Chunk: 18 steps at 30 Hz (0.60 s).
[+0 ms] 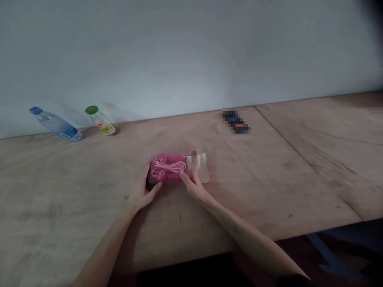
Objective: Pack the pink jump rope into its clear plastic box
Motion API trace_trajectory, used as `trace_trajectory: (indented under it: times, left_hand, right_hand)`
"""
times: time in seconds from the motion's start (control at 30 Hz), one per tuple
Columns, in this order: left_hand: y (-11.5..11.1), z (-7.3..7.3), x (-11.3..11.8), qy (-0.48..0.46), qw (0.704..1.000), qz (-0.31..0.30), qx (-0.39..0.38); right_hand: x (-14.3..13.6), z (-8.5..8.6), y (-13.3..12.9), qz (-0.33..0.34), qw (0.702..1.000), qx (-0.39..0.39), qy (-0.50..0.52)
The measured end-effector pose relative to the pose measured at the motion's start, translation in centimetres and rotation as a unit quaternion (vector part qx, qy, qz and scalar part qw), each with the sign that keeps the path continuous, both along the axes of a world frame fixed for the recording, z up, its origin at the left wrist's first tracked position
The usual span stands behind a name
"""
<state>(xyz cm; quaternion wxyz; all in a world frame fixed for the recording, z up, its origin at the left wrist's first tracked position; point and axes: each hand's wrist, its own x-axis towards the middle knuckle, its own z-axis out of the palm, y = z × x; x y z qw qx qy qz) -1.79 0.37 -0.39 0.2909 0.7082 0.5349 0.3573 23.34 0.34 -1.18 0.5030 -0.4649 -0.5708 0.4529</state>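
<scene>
A pink jump rope (169, 168) lies in a clear plastic bag (203, 169) over the wooden table. Its cord is bundled between two pink handles with animal-like heads at the left end. My left hand (144, 194) grips the left end of the packed rope, thumb at the near corner and fingers along the left edge. At the other end, my right hand (193, 179) has its thumb against the near handle and its fingers over the bag, holding it. The undersides of the fingers are partly hidden.
Near the wall (179, 59) stand a clear bottle with a blue cap (58, 125) and a glass jar with a green lid (101, 121). A dark pixelated item (236, 121) lies at the back right. A seam crosses the table (269, 179) on the right.
</scene>
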Motion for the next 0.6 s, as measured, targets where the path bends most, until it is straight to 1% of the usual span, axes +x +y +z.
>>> trace_trajectory:
  times: [0.07,0.13,0.17,0.23,0.27,0.3,0.33,0.37,0.43,0.5,0.53,0.6]
  left_hand:
    - [-0.2,0.0,-0.8,-0.03,1.0,0.001,0.008]
    - [-0.4,0.0,-1.2,-0.065,0.998,0.016,0.001]
    - [-0.4,0.1,-1.2,-0.082,0.996,0.041,-0.005]
    - [-0.2,0.4,-0.6,-0.113,0.989,0.098,-0.017]
    - [0.0,0.5,-0.2,-0.127,0.985,0.117,-0.019]
    - [0.2,0.7,0.2,-0.141,0.982,0.122,-0.019]
    - [0.4,0.8,0.4,-0.151,0.982,0.111,-0.019]
    - [0.5,0.9,0.6,-0.158,0.983,0.089,-0.021]
    - [0.6,0.9,0.4,-0.162,0.985,0.039,-0.036]
    - [0.5,0.7,-0.3,-0.158,0.985,-0.001,-0.071]
    - [0.5,0.6,-0.5,-0.15,0.985,-0.015,-0.087]
    - [0.4,0.6,-0.7,-0.125,0.988,-0.018,-0.091]
  right_hand:
    - [0.8,0.5,0.5,0.018,0.999,0.007,-0.029]
    - [2.5,1.0,1.5,0.01,0.996,0.028,-0.081]
    - [3.4,1.3,2.1,-0.012,0.992,0.05,-0.116]
    - [5.4,2.3,3.0,-0.103,0.974,0.097,-0.177]
    - [6.3,2.9,3.2,-0.137,0.963,0.099,-0.209]
    - [7.1,3.6,3.3,-0.166,0.953,0.087,-0.236]
    - [7.7,4.4,3.1,-0.165,0.948,0.056,-0.267]
    - [8.1,5.1,2.8,-0.134,0.944,0.016,-0.302]
    - [8.6,6.4,1.9,-0.051,0.93,-0.056,-0.361]
    - [8.6,7.0,1.2,0.015,0.921,-0.086,-0.38]
    - [8.5,7.0,1.0,0.026,0.924,-0.088,-0.372]
    - [8.3,6.7,0.8,0.015,0.938,-0.08,-0.338]
